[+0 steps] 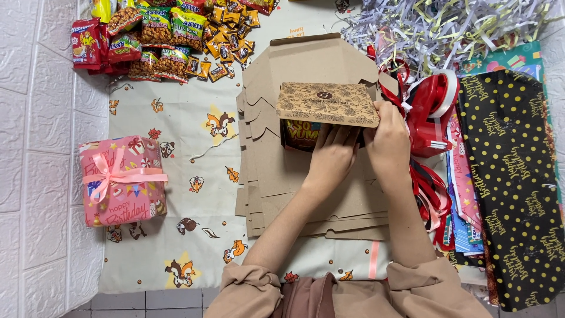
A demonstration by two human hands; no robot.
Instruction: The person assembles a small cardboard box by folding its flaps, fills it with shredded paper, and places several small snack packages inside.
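A small brown cardboard box (327, 103) with a printed leaf pattern on its lid stands on a stack of flat brown box blanks (294, 176). Colourful snack packets show inside its near side. My left hand (332, 156) rests against the box's near face, fingers pushing at the packets. At the box's right end, my right hand (387, 141) grips the edge of the lid with the thumb on top.
A pink wrapped gift with a ribbon bow (122, 179) sits at the left on a cartoon-print cloth (176, 118). Snack packets (165, 35) are piled at the back left, shredded paper (447, 26) at the back right. Red ribbon (432, 112) and sheets of gift wrap (512, 176) lie at the right.
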